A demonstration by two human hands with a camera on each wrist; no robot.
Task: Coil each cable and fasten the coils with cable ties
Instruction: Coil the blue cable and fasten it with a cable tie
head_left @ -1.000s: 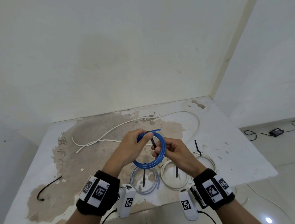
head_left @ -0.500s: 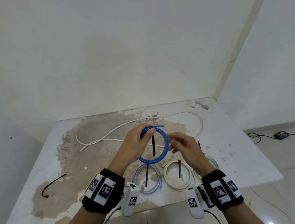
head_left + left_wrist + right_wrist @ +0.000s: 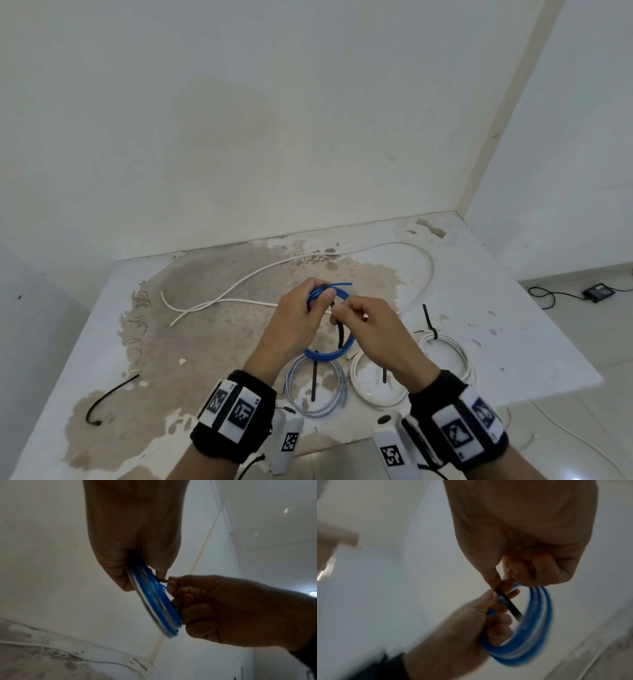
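A blue cable coil is held up above the table. My left hand grips the coil's top between thumb and fingers. A black cable tie hangs across the coil's opening. My right hand pinches the tie near the top of the coil, thumb and forefinger on the black strap. On the table below lie a tied pale-blue coil, a tied white coil and another tied white coil. A long loose white cable runs across the back of the table.
A spare black cable tie lies at the table's front left. The table stands in a wall corner, its right edge dropping to a floor with a black adapter and cords.
My right hand moved left and up from beside the coil and now pinches the tie close to my left thumb. The coil stays held by my left hand.
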